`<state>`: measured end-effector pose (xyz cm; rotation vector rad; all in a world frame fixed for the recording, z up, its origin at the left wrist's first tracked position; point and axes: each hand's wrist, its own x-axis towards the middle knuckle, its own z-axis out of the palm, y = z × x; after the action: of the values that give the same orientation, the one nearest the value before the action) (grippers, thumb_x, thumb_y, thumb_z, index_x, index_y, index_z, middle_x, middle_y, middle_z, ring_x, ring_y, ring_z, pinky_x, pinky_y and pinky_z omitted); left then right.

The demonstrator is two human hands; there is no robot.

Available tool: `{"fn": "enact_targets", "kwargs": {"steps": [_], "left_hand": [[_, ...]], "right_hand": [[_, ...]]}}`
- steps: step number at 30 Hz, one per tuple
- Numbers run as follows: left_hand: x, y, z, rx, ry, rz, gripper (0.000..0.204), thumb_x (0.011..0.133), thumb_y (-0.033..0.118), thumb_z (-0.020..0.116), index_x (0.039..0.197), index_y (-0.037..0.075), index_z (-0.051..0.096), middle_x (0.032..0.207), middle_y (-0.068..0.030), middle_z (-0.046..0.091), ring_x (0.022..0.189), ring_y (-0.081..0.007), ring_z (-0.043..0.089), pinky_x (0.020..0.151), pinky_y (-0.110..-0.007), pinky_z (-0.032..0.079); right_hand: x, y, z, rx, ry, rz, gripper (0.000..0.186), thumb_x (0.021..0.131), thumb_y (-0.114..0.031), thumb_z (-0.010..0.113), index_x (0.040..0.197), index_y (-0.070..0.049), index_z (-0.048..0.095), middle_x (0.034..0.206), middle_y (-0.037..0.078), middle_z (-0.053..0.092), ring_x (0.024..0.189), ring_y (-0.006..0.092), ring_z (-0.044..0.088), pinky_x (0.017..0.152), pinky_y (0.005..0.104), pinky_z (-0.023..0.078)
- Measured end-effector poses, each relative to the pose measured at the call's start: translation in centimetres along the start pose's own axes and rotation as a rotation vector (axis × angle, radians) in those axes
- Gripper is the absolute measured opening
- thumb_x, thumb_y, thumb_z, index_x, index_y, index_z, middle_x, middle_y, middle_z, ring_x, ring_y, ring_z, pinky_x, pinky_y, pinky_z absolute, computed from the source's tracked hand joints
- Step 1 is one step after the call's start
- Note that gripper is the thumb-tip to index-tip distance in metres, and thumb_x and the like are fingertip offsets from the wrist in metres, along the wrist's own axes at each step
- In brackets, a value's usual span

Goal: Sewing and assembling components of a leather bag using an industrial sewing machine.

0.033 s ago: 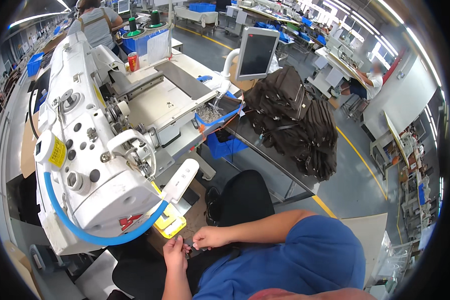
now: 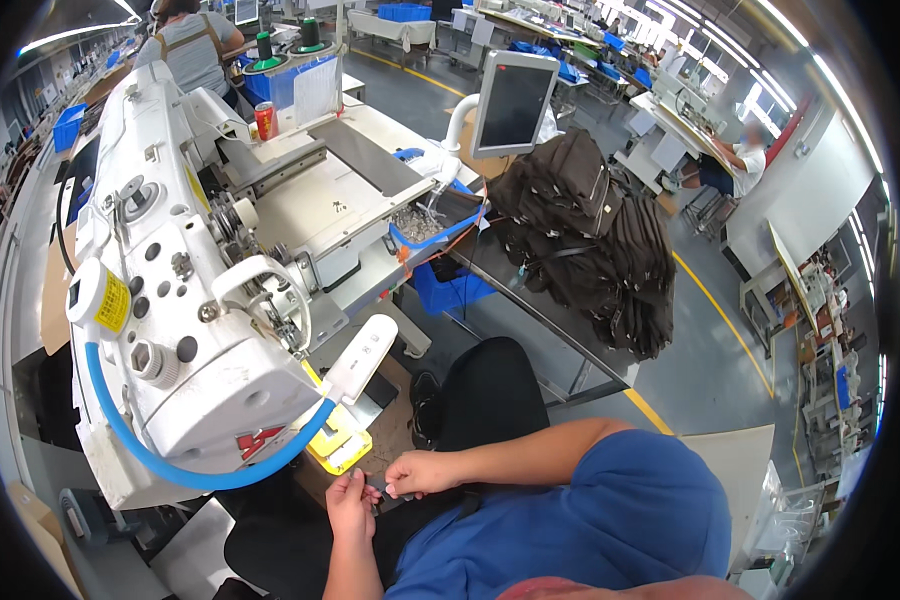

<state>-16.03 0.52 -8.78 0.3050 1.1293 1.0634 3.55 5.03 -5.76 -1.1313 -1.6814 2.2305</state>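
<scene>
Above my lap my two hands meet, fingertips close together. My left hand (image 2: 351, 508) is closed in a pinch, thumb and fingers pressed toward the other hand. From the right comes my right hand (image 2: 422, 475), also closed, its fingertips pinched. Something tiny and dark seems to lie between them, too small to name. Just beyond the hands is a yellow plate-like part (image 2: 338, 446) under the white industrial sewing machine (image 2: 220, 370). A thick blue tube (image 2: 205, 478) curves along the machine's near end, and a white control paddle (image 2: 362, 358) sticks out beside it.
A stack of dark brown garments (image 2: 590, 240) lies on a side table to the right. Behind the machine bed stand a tilted screen (image 2: 515, 105), a red can (image 2: 265, 121) and green thread cones (image 2: 266, 55). A blue-rimmed tray (image 2: 425, 228) holds scraps. Other people sit farther off.
</scene>
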Motion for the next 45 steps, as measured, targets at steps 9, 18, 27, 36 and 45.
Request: {"fn": "enact_targets", "kwargs": {"steps": [9,18,27,36,45], "left_hand": [[-0.7,0.5,0.9,-0.113,-0.061,0.083,0.017,0.101,0.014,0.062,0.099,-0.002,0.066,0.07,-0.0072,0.065,0.054,-0.0133,0.06,0.056,-0.026,0.054],[-4.4,1.7,1.3,-0.139,-0.315,0.2,0.026,0.1,0.018,0.064,0.111,-0.006,0.065,0.09,-0.0134,0.069,0.075,-0.0194,0.064,0.069,-0.031,0.052],[-7.8,8.1,4.8,-0.14,-0.53,0.445,0.041,0.101,0.032,0.066,0.112,-0.007,0.066,0.088,-0.0105,0.069,0.076,-0.0136,0.064,0.07,-0.027,0.053],[-9.3,8.3,6.1,-0.254,-0.537,0.443,0.047,0.102,0.038,0.063,0.111,-0.008,0.064,0.084,-0.0122,0.067,0.074,-0.0154,0.063,0.069,-0.028,0.052],[-9.8,9.1,6.5,0.115,-0.175,0.555,0.029,0.097,0.013,0.072,0.073,0.004,0.058,0.07,-0.0026,0.061,0.059,-0.0059,0.055,0.054,-0.022,0.044]], "right_hand": [[-2.3,-1.0,0.3,0.118,-0.055,0.035,0.027,0.1,-0.029,0.062,0.083,-0.008,0.064,0.074,-0.002,0.06,0.063,0.0071,0.054,0.058,0.0242,0.046],[-3.8,-3.3,1.3,0.159,-0.033,-0.063,0.029,0.105,-0.031,0.056,0.093,-0.007,0.067,0.077,-0.003,0.061,0.069,0.0055,0.057,0.062,0.0248,0.048],[-8.4,-12.5,0.6,0.039,-0.185,-0.276,0.013,0.101,-0.014,0.063,0.1,-0.002,0.067,0.077,0.001,0.066,0.068,0.0057,0.058,0.062,0.0249,0.046],[-9.2,-13.6,1.4,0.106,-0.231,-0.319,0.014,0.1,-0.012,0.063,0.101,0.001,0.068,0.08,0.004,0.068,0.071,0.0093,0.063,0.066,0.0268,0.051],[-8.7,-13.5,1.3,-0.075,-0.158,-0.319,0.026,0.103,-0.019,0.059,0.09,0.001,0.071,0.071,0.004,0.067,0.066,0.0093,0.062,0.062,0.0267,0.05]]}}
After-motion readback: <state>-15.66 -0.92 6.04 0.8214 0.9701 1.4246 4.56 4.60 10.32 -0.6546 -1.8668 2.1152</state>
